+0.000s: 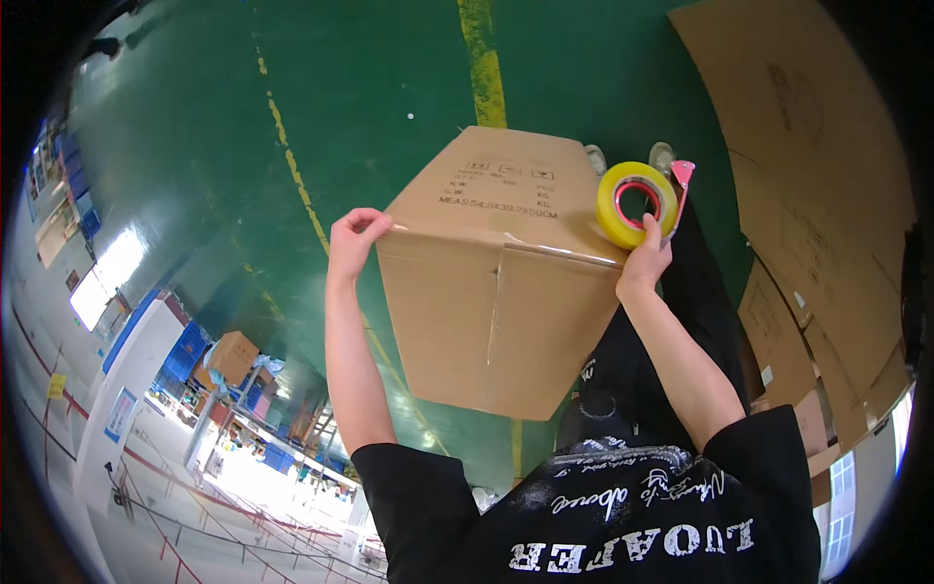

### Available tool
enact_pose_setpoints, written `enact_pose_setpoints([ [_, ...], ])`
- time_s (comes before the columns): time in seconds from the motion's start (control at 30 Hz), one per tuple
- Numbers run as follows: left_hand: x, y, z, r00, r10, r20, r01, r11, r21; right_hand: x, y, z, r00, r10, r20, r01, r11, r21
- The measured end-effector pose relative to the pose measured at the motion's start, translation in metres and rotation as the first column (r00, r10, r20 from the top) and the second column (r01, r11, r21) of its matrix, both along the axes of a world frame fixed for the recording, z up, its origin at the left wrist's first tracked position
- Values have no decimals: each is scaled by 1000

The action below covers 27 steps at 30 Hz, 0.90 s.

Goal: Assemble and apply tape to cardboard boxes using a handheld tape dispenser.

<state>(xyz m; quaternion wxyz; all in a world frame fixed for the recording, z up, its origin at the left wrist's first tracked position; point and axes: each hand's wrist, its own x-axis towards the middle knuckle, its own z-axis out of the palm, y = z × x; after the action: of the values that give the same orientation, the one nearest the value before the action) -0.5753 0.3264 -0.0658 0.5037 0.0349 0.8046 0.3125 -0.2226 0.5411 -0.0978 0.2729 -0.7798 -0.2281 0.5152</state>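
A large brown cardboard box stands in front of me, with dark print on one panel. A shiny clear strip of packing tape runs along the edge between two of its panels. At the left end of that edge my left hand touches the corner, thumb and forefinger pinched together; what lies between them is too small to make out. My right hand grips a pink tape dispenser at the edge's right end. It carries a thick yellow roll of tape.
Large flat cardboard sheets lean along the right side. Two shoes show beyond the box on the green floor, which has yellow lines. Shelving with blue bins and a carton stands at the left.
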Motion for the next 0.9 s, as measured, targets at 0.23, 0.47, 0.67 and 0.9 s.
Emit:
enact_pose_setpoints([
  [0.23, -5, -25, -32, 971, 154, -184, -145, 988, 61, -12, -10, 0, 999, -22, -24, 22, 999, 32],
  [0.47, 75, 99, 15, 149, -556, -818, 745, 607, -276, 2, 1, -3, 991, -88, 103, 90, 996, -7],
  [0.67, 257, 137, 15, 145, -707, -692, 989, 86, 119, 8, 2, -14, 969, -236, 70, 237, 971, -9],
  [0.9, 250, 138, -2, 93, -834, -543, 995, 57, 83, 0, -2, -11, 970, -226, 94, 221, 974, 59],
])
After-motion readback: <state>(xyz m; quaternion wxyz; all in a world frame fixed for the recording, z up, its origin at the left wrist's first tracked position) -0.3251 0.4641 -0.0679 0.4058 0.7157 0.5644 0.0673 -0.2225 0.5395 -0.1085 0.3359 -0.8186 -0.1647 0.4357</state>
